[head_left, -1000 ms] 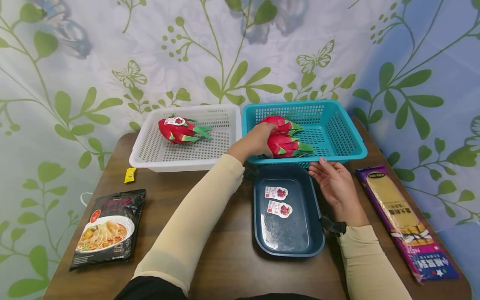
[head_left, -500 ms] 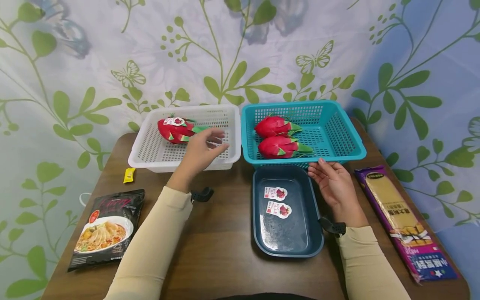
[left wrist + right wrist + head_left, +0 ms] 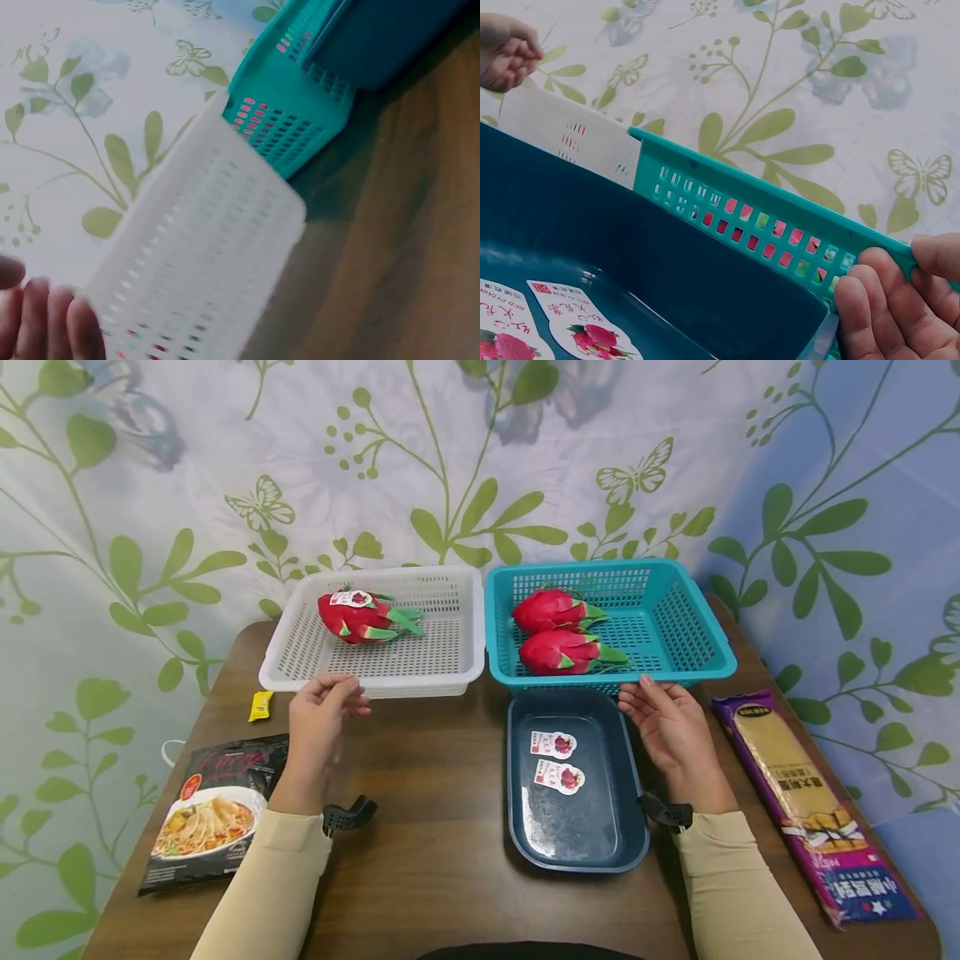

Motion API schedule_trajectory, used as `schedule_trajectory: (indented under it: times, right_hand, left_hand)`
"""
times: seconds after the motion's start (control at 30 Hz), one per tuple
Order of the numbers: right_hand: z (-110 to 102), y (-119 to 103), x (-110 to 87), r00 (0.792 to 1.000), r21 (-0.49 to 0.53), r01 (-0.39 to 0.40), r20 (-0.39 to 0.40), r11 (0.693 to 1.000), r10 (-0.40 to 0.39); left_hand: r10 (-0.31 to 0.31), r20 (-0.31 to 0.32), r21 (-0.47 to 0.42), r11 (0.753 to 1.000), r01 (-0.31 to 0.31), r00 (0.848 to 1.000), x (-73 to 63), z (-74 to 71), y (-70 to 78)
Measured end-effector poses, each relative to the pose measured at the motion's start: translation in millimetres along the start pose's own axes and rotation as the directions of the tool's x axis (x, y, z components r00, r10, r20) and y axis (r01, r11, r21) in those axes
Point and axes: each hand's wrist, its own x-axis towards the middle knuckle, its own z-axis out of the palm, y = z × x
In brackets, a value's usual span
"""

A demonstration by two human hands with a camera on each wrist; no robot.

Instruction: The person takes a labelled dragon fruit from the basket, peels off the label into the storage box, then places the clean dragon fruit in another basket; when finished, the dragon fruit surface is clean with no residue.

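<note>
My left hand (image 3: 318, 735) hovers by the front left rim of the white basket (image 3: 390, 683), fingers loosely bent and holding nothing. In that basket lies a dragon fruit (image 3: 360, 631) bearing a white label. Two dragon fruits (image 3: 551, 612) without a visible label lie side by side in the teal basket (image 3: 693, 673). My right hand (image 3: 671, 727) pinches this basket's front rim, thumb over the edge and fingers (image 3: 885, 296) against the outer wall. Just in front sits a dark blue tray (image 3: 577, 835) with two dragon fruit labels (image 3: 553, 745) in it.
A black noodle packet (image 3: 210, 814) lies at the left of the wooden table (image 3: 420, 860), with a small yellow packet (image 3: 260, 706) behind it. A purple pasta pack (image 3: 810, 806) lies along the right edge. A patterned cloth (image 3: 525, 485) hangs behind the baskets.
My left hand has left the dragon fruits in the teal basket, passed over the white basket and come back to its front left corner. The right hand has stayed at the teal rim.
</note>
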Motion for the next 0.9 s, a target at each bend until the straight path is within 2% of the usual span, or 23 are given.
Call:
schedule_trajectory:
  times: [0.1, 0.13, 0.17, 0.23, 0.3, 0.37, 0.4, 0.5, 0.53, 0.7, 0.83, 0.9]
  right_hand:
    - [0, 0, 0.0, 1.000, 0.009, 0.003, 0.000, 1.000, -0.003]
    - [0, 0, 0.1, 1.000, 0.012, 0.004, 0.000, 1.000, -0.004]
    - [0, 0, 0.3, 1.000, 0.010, 0.004, 0.001, 1.000, -0.004]
    - [-1, 1, 0.8, 1.000, 0.005, 0.006, -0.001, 1.000, -0.006]
    - [-1, 1, 1.2, 1.000, 0.006, 0.004, 0.001, 1.000, -0.005]
    - [-1, 1, 1.1, 1.000, 0.005, 0.005, -0.001, 1.000, -0.005]
    - [-1, 1, 0.9, 1.000, 0.007, 0.004, -0.001, 1.000, -0.004]
    - [0, 3, 0.9, 1.000, 0.009, 0.000, 0.001, 1.000, 0.000]
    - [0, 3, 0.8, 1.000, 0.007, -0.001, 0.000, 1.000, 0.001]
    - [0, 4, 0.2, 1.000, 0.007, -0.005, -0.015, 1.000, 0.006]
    - [0, 2, 0.4, 1.000, 0.012, -0.002, -0.024, 1.000, 0.002]
    - [-1, 2, 0.8, 1.000, 0.018, 0.002, -0.021, 1.000, -0.002]
  left_hand:
    - [-0.125, -0.075, -0.145, 0.983, 0.113, 0.989, -4.0, -2.5, -8.8]
    - [-0.180, -0.081, -0.215, 0.964, 0.159, 0.980, -4.1, -3.2, -11.3]
    - [-0.243, -0.075, -0.302, 0.930, 0.211, 0.967, -3.8, -4.0, -13.4]
    - [-0.352, -0.052, -0.477, 0.831, 0.287, 0.934, -2.0, -5.4, -16.6]
    - [-0.427, -0.019, -0.627, 0.709, 0.322, 0.904, 1.6, -6.7, -19.5]
    - [-0.459, -0.001, -0.728, 0.609, 0.314, 0.888, 4.8, -7.0, -22.3]
    - [-0.459, -0.001, -0.755, 0.583, 0.300, 0.888, 6.4, -7.0, -23.9]
    - [-0.439, -0.009, -0.809, 0.531, 0.251, 0.898, 9.7, -7.4, -28.9]
    - [-0.426, -0.010, -0.829, 0.509, 0.231, 0.904, 11.0, -7.1, -30.3]
    - [-0.348, -0.023, -0.888, 0.439, 0.141, 0.937, 16.9, -2.2, -35.6]
    - [-0.314, -0.033, -0.899, 0.425, 0.110, 0.949, 20.5, 2.1, -39.5]
    - [-0.298, -0.035, -0.896, 0.433, 0.102, 0.954, 21.0, 3.2, -41.6]
